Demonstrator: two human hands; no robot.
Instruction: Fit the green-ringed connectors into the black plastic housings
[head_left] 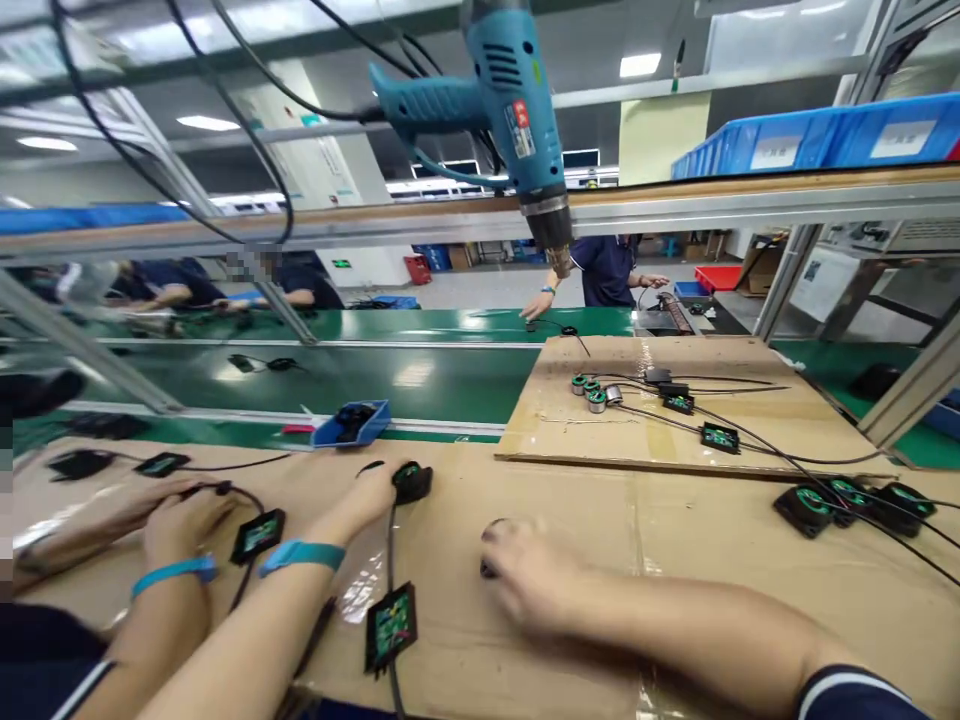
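Cardboard (675,560) covers the bench before a green conveyor (420,380), with a blue heat gun (510,110) hanging overhead. At far left I see a co-worker's hand (180,520) beside a small circuit board (257,535). My left hand (373,492) pinches a black round part (412,482) on its cable, and my right hand (525,575) is curled over another black part (489,570) on the cardboard.

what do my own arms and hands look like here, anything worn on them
Both hands are bare, no gloves. The left hand has a teal wristband on a bare forearm. The right hand wears no band; that arm shows a dark navy short sleeve with a pale edge.
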